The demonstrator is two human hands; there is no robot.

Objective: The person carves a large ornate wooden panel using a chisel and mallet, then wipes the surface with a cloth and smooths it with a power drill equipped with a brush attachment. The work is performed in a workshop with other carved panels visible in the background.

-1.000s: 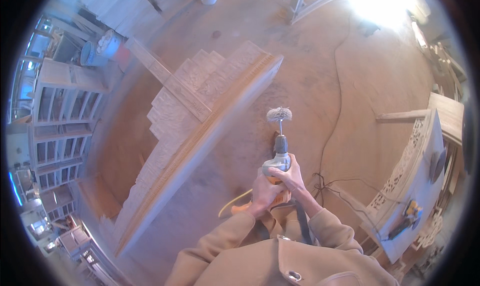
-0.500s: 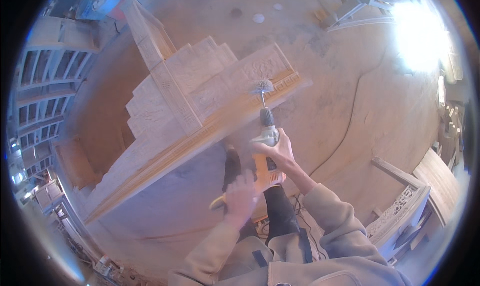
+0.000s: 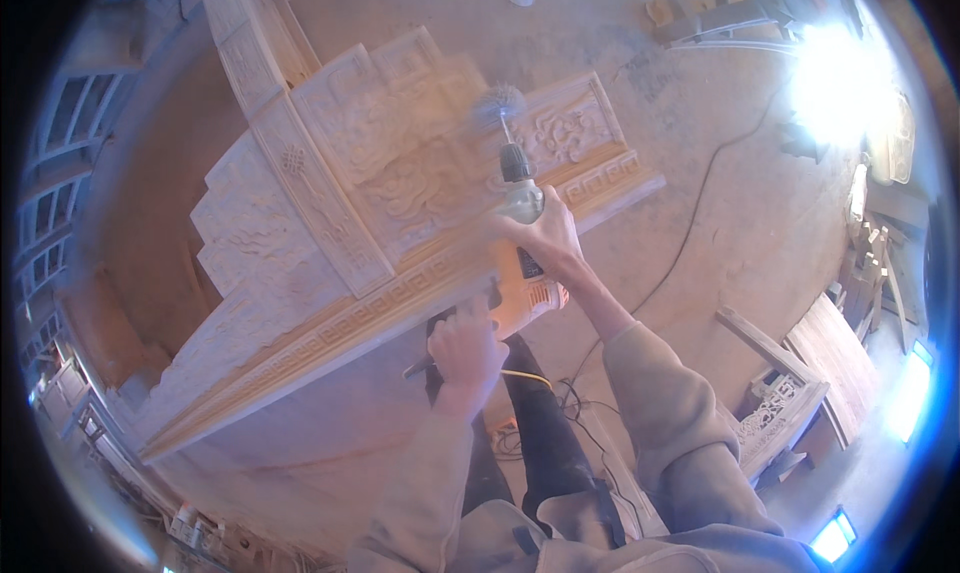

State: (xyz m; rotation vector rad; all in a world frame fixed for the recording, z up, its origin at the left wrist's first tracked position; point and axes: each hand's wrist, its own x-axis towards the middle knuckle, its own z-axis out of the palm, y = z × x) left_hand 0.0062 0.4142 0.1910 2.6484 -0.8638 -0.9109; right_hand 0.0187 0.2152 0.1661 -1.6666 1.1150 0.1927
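A power drill (image 3: 522,303) with an orange body and a grey front points away from me, both my hands on it. My right hand (image 3: 552,241) wraps round its front housing, just behind the dark chuck (image 3: 515,163). Farther back, my left hand (image 3: 467,353) is closed round the rear handle. A round wire-like brush (image 3: 499,103) on a thin shaft sits in the chuck, its bristles blurred. It lies over the carved face of a large pale wooden furniture piece (image 3: 290,243), close to a raised relief; whether it touches cannot be made out.
A cable (image 3: 705,188) runs across the dusty floor at right. Carved wooden frame parts (image 3: 775,408) and a curved board (image 3: 830,358) lie at the lower right. A bright lamp (image 3: 835,88) glares at the upper right. Slatted frames (image 3: 75,123) line the left side.
The drill and brush have gone from the panel's right-hand border inward and away over the carving. My left hand has gripped the rear handle more tightly. The view has shifted.
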